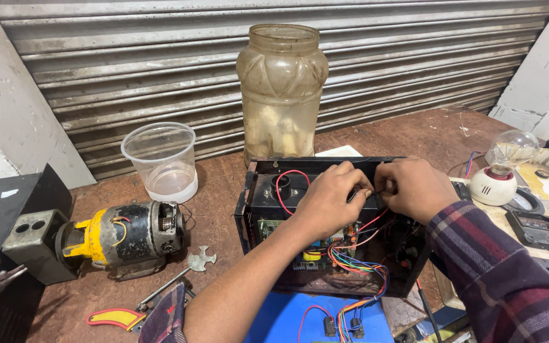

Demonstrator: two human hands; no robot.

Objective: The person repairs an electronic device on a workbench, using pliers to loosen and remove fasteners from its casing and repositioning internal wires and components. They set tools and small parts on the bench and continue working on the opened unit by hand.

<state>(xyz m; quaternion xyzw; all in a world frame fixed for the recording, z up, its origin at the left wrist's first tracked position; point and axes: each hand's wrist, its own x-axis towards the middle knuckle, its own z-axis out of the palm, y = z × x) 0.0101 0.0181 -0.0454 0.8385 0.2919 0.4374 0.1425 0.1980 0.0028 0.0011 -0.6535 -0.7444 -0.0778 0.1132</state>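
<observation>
Both hands, left hand and right hand, work inside open black chassis

Black metal case under both hands: matt, scuffed; wires inside in glossy coloured plastic. Worktop: rough, worn brown surface. Jar at back edge: cloudy, grimy plastic. Cup beside it: clear thin plastic. Motor near left edge: dull metal, chipped yellow paint. Bulb at right edge: shiny glass. Sleeve: soft checked cloth.
</observation>
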